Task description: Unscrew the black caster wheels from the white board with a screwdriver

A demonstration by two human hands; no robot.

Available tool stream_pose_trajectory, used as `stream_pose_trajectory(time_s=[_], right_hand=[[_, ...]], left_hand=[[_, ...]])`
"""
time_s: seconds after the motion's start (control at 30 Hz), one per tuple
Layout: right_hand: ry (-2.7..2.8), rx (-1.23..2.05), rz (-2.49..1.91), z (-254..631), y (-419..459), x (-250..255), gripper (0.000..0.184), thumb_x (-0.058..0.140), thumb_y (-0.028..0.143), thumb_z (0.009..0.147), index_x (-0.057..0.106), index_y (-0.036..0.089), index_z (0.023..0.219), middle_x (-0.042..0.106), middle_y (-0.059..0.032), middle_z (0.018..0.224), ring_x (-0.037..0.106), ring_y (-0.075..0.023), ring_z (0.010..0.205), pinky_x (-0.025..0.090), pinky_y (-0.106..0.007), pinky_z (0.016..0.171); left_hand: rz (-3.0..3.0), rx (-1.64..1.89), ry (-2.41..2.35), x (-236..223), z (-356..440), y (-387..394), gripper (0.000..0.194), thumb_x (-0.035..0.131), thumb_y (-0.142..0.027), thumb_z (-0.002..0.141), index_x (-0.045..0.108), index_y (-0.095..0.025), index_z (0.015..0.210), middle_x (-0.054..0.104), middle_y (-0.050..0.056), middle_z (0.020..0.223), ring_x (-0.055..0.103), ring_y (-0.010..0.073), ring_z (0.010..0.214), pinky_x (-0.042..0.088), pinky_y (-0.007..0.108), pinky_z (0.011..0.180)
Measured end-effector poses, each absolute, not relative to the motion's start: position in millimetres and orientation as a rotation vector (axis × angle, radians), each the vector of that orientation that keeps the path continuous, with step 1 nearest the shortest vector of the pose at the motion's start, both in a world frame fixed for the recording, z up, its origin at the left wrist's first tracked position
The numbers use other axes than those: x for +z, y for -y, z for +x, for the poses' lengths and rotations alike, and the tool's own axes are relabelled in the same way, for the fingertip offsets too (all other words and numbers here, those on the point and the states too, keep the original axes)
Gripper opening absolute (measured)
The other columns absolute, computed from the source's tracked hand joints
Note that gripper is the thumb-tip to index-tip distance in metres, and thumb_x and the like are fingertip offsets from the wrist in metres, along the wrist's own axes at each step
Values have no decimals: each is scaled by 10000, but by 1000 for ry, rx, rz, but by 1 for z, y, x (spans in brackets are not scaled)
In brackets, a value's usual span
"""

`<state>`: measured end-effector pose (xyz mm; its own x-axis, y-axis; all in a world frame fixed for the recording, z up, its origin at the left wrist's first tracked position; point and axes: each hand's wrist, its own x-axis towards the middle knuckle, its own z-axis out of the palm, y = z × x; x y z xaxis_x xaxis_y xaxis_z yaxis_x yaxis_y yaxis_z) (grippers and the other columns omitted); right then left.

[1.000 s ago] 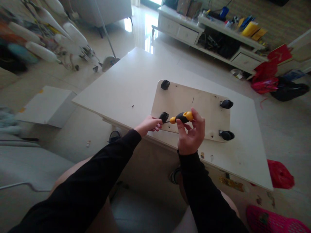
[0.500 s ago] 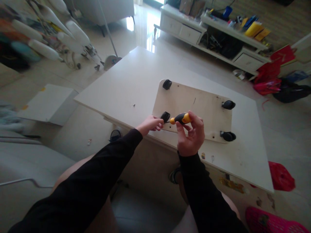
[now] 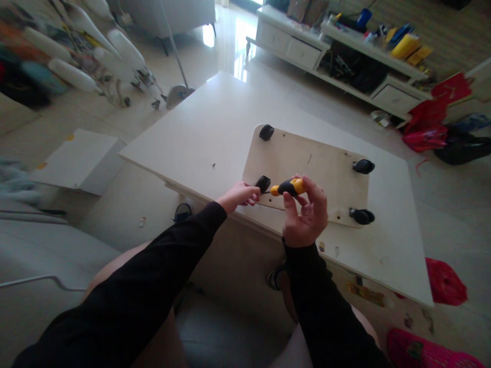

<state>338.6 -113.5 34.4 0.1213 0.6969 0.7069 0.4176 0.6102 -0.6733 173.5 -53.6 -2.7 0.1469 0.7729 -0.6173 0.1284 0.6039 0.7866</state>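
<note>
My right hand (image 3: 307, 217) grips the yellow and black handle of a screwdriver (image 3: 289, 187), held nearly level with its shaft pointing left. Beside the black caster (image 3: 263, 184) at the near left corner of a pale wooden board (image 3: 299, 163), my left hand (image 3: 243, 195) is closed in a pinch around the screwdriver's tip. Whatever sits between those fingers is too small to make out. The board lies flat with its casters upward; another black caster (image 3: 266, 133) is at its far left corner, and two more are on the right side.
The board rests on a white table (image 3: 192, 138). A small dark screw-like piece (image 3: 214, 165) lies left of the board. A white box (image 3: 80, 161) stands on the floor at left, a cluttered TV cabinet (image 3: 284, 43) at the back, and a red bag (image 3: 445, 281) at right.
The whole view has shifted slightly. My right hand and the screwdriver handle have moved a little to the right, while the left hand stays pinched by the caster.
</note>
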Motion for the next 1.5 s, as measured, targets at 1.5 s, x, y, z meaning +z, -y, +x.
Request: stream_pose_trajectory(time_s=[1.5], right_hand=[[1484,344,-960,339,114,34,462,575,200,1016,552,340,1455,652,-102,1467,684,-278,1377,677,-541,1037]], left_hand=[[852,571,-1376,2,174,53,148,682,-138,834,704,-120,689,720,75,726,601,93,556,439,235,561]])
